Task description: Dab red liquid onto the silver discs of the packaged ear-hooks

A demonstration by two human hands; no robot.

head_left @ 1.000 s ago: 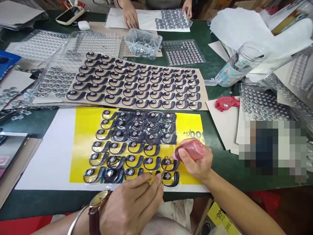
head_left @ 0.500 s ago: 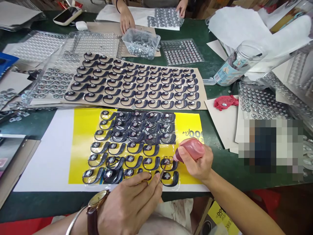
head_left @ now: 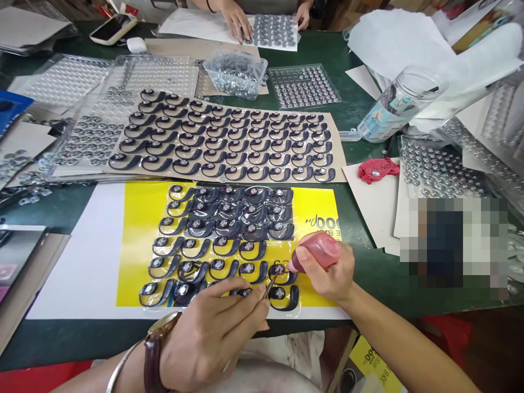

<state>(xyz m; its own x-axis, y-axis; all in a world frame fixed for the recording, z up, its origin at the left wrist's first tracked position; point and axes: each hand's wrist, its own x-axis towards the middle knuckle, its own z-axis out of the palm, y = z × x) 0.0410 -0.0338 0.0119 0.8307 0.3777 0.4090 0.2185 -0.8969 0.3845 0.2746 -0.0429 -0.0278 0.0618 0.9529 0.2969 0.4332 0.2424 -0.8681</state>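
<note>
My right hand (head_left: 333, 270) grips a pink squeeze bottle (head_left: 319, 252), its nozzle pointing left at a dark curved part with a round metal disc (head_left: 279, 269). In my left hand (head_left: 221, 327) is a pair of tweezers (head_left: 270, 286), closed between the fingers, the tips touching or very near that same disc. Several rows of such curved black parts (head_left: 223, 248) lie on clear film over a yellow and white sheet (head_left: 141, 218). My left hand covers some parts of the lowest row.
Behind lies a cardboard sheet (head_left: 338, 164) of similar parts. Beyond it stand a clear tub (head_left: 235, 73) of small metal discs and a disc tray (head_left: 305, 86). A plastic jar (head_left: 395, 109) leans at right near a red cloth (head_left: 377, 170). Across the table, another person's hand (head_left: 237, 21) touches grey parts.
The co-worker's hand has moved from beside the clear tub to the sheet of grey parts. My two hands, the bottle and the tweezers have barely shifted.
</note>
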